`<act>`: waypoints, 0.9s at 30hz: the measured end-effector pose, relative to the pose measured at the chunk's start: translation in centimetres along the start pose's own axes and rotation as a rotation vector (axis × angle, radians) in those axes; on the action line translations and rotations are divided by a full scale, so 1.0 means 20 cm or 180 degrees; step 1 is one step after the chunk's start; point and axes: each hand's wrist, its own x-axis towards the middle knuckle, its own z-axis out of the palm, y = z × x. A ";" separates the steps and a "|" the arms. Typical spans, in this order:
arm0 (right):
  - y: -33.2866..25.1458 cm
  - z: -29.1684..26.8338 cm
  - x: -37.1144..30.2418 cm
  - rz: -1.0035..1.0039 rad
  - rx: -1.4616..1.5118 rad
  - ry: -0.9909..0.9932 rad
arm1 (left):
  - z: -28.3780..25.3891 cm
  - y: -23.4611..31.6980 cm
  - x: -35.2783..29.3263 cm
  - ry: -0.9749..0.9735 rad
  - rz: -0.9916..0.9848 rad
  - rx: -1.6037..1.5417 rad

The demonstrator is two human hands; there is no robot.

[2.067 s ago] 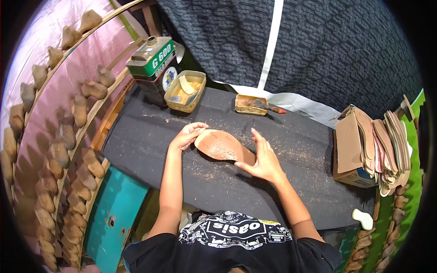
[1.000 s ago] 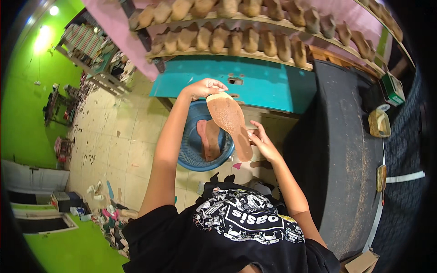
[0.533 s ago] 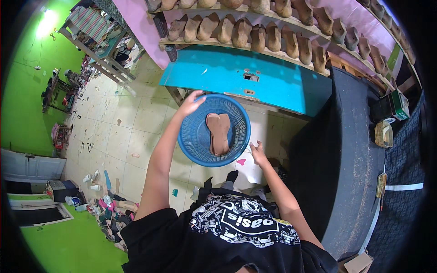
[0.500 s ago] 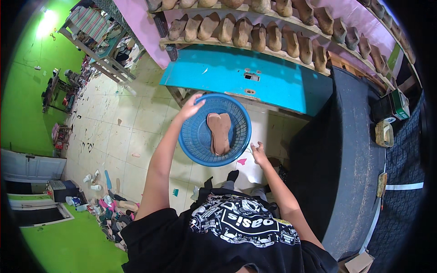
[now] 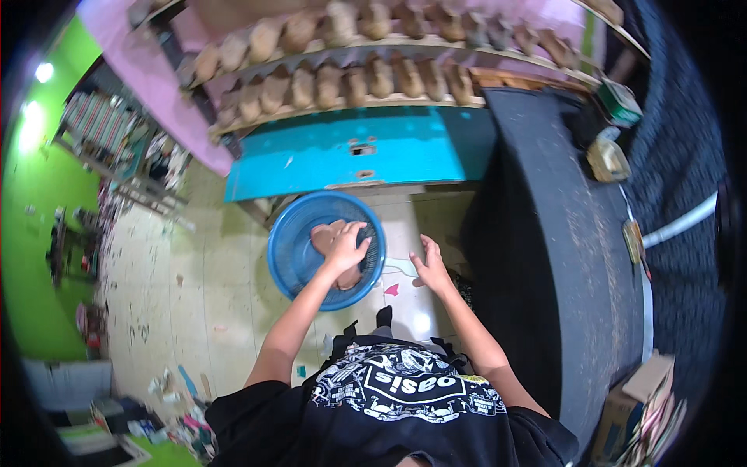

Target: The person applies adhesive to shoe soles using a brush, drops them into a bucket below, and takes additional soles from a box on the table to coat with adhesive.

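left hand [image 5: 345, 247] has moved over soles [image 5: 320, 237] slanting away leftward.

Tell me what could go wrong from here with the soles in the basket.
The brown soles lie loose in the blue basket, so the left hand over them might knock them askew. The pink scrap on the floor lies near the person's foot and might get stepped on.
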 end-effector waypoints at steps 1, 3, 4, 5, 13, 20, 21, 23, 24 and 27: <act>-0.03 -0.10 -0.03 -0.0016 -0.0016 0.0167 | 0.04 0.10 0.05 -0.0084 0.0132 -0.0029; -0.02 -0.29 -0.10 -0.0125 -0.0199 0.0622 | 0.10 0.35 0.13 -0.0257 0.0393 -0.0003; -0.02 -0.39 -0.13 -0.0078 -0.0231 0.0822 | 0.12 0.48 0.17 -0.0285 0.0574 0.0016; -0.04 -0.49 -0.18 -0.0149 -0.0293 0.1033 | 0.17 0.58 0.20 -0.0289 0.0774 -0.0100; -0.11 -1.24 -0.82 -0.0044 -0.0794 0.2742 | 0.57 1.64 0.21 -0.0690 0.2237 -0.0858; -0.06 -1.66 -1.44 0.0420 -0.1255 0.4035 | 0.88 2.35 -0.07 -0.1262 0.3206 -0.1347; -0.03 -1.71 -1.52 0.0429 -0.1526 0.4227 | 0.91 2.43 -0.12 -0.1335 0.3296 -0.1395; -0.03 -1.78 -1.68 0.0604 -0.1447 0.4454 | 0.99 2.57 -0.21 -0.1474 0.3451 -0.1478; -0.03 -1.82 -1.76 0.0692 -0.1324 0.4576 | 1.03 2.64 -0.26 -0.1629 0.3510 -0.1560; 0.00 -1.91 -1.98 0.0758 -0.1099 0.5154 | 1.13 2.86 -0.40 -0.1897 0.3683 -0.1823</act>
